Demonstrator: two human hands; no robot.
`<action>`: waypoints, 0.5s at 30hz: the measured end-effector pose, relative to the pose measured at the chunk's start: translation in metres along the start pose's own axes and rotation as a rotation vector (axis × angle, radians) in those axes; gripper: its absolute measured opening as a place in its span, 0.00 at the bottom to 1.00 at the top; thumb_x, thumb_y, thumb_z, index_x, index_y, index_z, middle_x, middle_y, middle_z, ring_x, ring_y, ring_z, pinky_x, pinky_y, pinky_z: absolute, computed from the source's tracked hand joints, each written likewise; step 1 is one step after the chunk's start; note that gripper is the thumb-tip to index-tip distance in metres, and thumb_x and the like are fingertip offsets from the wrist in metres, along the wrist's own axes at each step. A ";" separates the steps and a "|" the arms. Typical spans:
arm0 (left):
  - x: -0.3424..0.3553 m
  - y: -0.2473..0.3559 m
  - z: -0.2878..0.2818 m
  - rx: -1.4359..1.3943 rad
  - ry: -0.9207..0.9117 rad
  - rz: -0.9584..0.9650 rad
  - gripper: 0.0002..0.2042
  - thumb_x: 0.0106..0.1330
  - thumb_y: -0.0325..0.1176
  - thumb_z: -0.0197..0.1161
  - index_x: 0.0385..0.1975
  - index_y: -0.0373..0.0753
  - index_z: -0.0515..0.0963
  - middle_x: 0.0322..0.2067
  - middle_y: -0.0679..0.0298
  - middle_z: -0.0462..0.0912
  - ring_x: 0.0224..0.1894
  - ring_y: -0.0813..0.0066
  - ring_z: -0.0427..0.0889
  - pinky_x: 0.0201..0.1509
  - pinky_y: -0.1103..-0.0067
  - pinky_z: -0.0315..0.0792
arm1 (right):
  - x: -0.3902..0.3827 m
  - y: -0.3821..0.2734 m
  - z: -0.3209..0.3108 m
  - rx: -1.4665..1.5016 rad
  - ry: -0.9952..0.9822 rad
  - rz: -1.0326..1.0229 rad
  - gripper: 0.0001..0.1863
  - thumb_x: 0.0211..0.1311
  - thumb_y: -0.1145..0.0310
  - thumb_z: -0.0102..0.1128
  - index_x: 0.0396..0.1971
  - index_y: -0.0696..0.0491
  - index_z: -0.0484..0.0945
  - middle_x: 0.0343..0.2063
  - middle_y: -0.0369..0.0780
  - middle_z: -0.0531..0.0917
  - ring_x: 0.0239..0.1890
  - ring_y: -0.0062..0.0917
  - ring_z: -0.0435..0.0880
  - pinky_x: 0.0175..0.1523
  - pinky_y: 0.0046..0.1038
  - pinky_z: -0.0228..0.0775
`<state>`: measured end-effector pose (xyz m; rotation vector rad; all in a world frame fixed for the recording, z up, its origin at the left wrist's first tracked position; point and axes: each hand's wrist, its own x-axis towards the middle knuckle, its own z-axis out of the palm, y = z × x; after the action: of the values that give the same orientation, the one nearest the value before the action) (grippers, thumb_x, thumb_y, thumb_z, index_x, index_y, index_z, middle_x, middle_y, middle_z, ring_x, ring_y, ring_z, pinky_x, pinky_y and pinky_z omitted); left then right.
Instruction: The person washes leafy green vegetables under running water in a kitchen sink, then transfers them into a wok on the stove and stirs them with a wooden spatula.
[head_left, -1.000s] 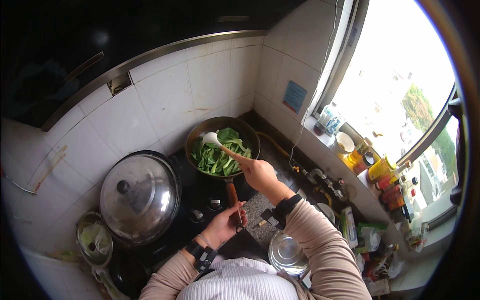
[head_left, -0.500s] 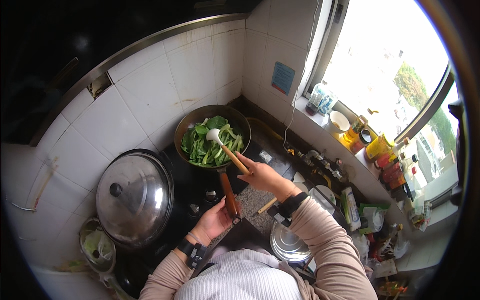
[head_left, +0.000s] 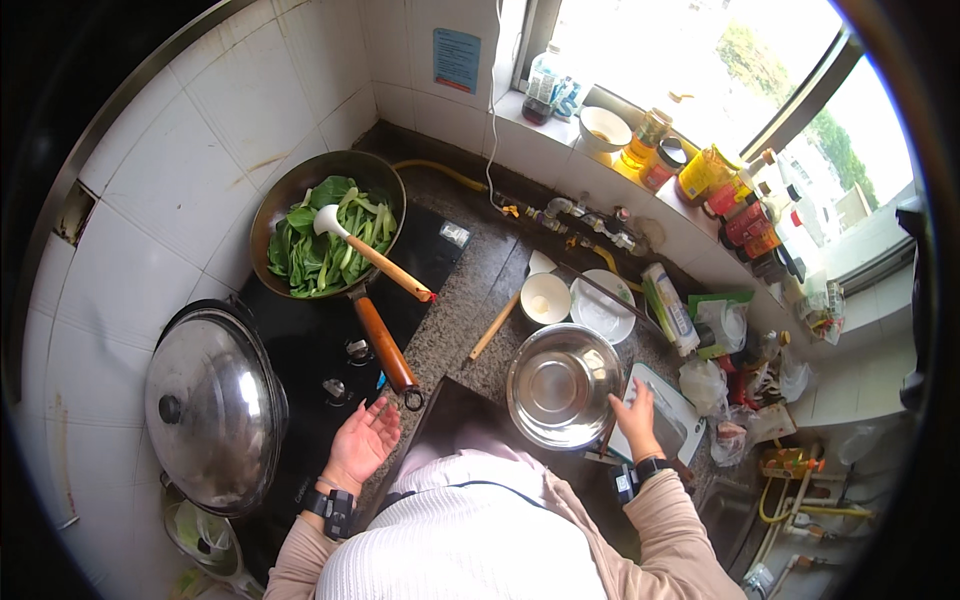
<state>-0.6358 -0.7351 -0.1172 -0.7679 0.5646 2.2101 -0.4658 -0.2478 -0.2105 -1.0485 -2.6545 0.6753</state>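
Observation:
A wok (head_left: 262,225) full of leafy greens (head_left: 315,255) sits on the black stove at the back left. A ladle with a white head and wooden handle (head_left: 385,265) rests across the greens, untouched by either hand. Just below the end of the wok's wooden handle (head_left: 383,345), my left hand (head_left: 362,445) is open, palm up, holding nothing. My right hand (head_left: 636,420) is at the right rim of a metal basin (head_left: 565,425), thumb and fingers apart. Whether its fingertips touch the rim, I cannot tell.
Left of me stands a large pot with a domed metal lid (head_left: 215,410). Behind the basin are a small white bowl (head_left: 545,298), a white plate (head_left: 603,308) and a wooden stick (head_left: 494,328). A white cutting board (head_left: 680,415) lies to the right. Bottles and jars (head_left: 705,172) line the windowsill.
My left hand has come off the wok's handle. My right hand has let go of the ladle, leaving it in the wok, and moved right to the basin. The view has shifted right.

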 end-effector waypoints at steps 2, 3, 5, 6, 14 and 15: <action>0.003 -0.002 -0.005 0.033 0.021 -0.026 0.17 0.72 0.42 0.53 0.54 0.38 0.72 0.47 0.57 0.79 0.51 0.65 0.78 0.54 0.69 0.76 | -0.027 -0.017 0.002 0.260 -0.210 0.403 0.28 0.57 0.67 0.67 0.55 0.60 0.69 0.36 0.44 0.82 0.37 0.31 0.82 0.45 0.29 0.74; 0.005 -0.003 -0.006 0.052 0.031 -0.047 0.17 0.73 0.42 0.53 0.54 0.38 0.71 0.48 0.57 0.78 0.52 0.65 0.78 0.55 0.69 0.76 | -0.032 -0.037 -0.011 0.508 -0.356 0.647 0.26 0.59 0.67 0.67 0.54 0.62 0.71 0.33 0.42 0.83 0.35 0.28 0.82 0.44 0.29 0.75; 0.011 -0.006 -0.005 0.087 0.048 -0.093 0.18 0.73 0.43 0.52 0.55 0.39 0.71 0.49 0.58 0.77 0.52 0.65 0.77 0.55 0.69 0.75 | -0.046 0.010 0.031 0.581 -0.259 0.293 0.15 0.62 0.69 0.63 0.45 0.62 0.75 0.27 0.41 0.85 0.25 0.21 0.83 0.29 0.26 0.75; 0.013 -0.008 -0.003 0.104 0.043 -0.107 0.18 0.73 0.43 0.52 0.55 0.39 0.71 0.49 0.58 0.77 0.52 0.65 0.77 0.55 0.69 0.75 | -0.047 0.002 0.028 0.530 -0.275 0.353 0.15 0.62 0.70 0.63 0.44 0.62 0.75 0.27 0.42 0.85 0.24 0.22 0.83 0.28 0.26 0.75; 0.013 -0.016 -0.004 0.161 0.028 -0.156 0.18 0.74 0.43 0.50 0.56 0.39 0.71 0.49 0.59 0.77 0.52 0.66 0.77 0.56 0.68 0.74 | -0.047 -0.068 0.010 0.771 -0.623 0.546 0.24 0.66 0.58 0.62 0.48 0.64 0.72 0.31 0.44 0.84 0.23 0.25 0.85 0.26 0.22 0.75; 0.012 -0.017 -0.007 0.155 0.031 -0.172 0.18 0.74 0.43 0.50 0.56 0.39 0.71 0.50 0.59 0.77 0.53 0.65 0.77 0.56 0.68 0.74 | -0.051 -0.049 0.019 0.716 -0.535 0.520 0.23 0.64 0.57 0.64 0.46 0.63 0.76 0.33 0.44 0.85 0.25 0.25 0.85 0.28 0.24 0.74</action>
<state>-0.6278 -0.7227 -0.1334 -0.7418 0.6523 1.9746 -0.4647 -0.3204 -0.2048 -1.4476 -2.1207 2.0591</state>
